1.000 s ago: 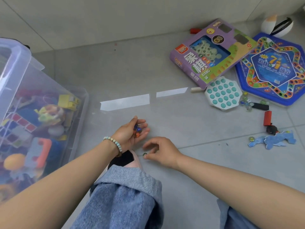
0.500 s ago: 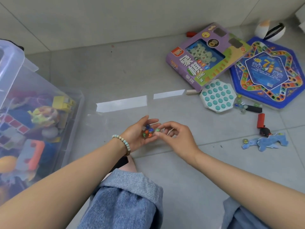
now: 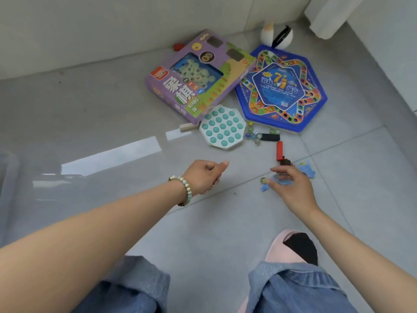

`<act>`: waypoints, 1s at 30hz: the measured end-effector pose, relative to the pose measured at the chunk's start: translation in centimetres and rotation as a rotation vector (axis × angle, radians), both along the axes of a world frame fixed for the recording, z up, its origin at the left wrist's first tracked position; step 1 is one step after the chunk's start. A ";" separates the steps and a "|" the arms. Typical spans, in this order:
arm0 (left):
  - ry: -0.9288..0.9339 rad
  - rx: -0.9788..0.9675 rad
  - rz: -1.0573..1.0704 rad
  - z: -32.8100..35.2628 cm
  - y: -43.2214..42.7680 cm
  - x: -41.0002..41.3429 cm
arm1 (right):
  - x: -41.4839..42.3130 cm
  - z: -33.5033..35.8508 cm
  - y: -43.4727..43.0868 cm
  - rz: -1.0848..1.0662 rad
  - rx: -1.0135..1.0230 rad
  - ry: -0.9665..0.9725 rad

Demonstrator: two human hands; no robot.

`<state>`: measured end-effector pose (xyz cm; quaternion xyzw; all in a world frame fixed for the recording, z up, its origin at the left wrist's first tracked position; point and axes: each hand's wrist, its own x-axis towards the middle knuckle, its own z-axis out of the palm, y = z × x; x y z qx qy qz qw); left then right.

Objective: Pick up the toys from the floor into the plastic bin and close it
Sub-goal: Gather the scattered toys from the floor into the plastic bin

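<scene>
Hands near red bar, lengthwise away

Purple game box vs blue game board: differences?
The purple game box is rectangular; the blue game board is hexagonal. The box has a window showing pieces; the board shows a star-shaped track. Both lie flat on the floor, edges meeting.

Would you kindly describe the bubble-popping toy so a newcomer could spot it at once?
Start at the purple game box by the wall. At its near corner lies the white bubble-popping toy. Unlike the blue board beside it, it carries teal domes.
</scene>
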<state>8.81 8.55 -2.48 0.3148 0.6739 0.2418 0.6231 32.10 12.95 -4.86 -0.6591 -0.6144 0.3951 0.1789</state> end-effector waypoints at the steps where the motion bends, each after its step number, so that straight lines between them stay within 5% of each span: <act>1: 0.009 0.015 -0.021 -0.2 0.3 0.8 | 0.1 -0.4 -0.3 0.013 -0.001 0.005; 8: -0.117 -0.097 0.009 -1.0 0.9 4.5 | -1.0 -2.0 -0.1 0.098 -0.016 -0.051; 11: -0.241 -0.213 0.080 -1.0 1.7 5.2 | -1.7 -0.5 0.0 -0.074 -0.038 0.143; 17: -0.375 -0.255 0.173 -0.7 3.6 7.7 | -1.1 2.4 1.4 -0.038 -0.035 0.332; 21: -0.285 -0.201 0.109 -1.2 4.8 8.6 | 3.9 0.8 4.1 -0.253 0.063 0.068; 24: -0.254 -0.183 0.092 -1.7 4.9 8.9 | 5.8 -0.8 4.6 -0.131 -0.078 -0.070; 30: -0.231 -0.190 0.109 -2.1 4.6 9.1 | 5.0 -1.8 4.3 0.041 -0.022 -0.109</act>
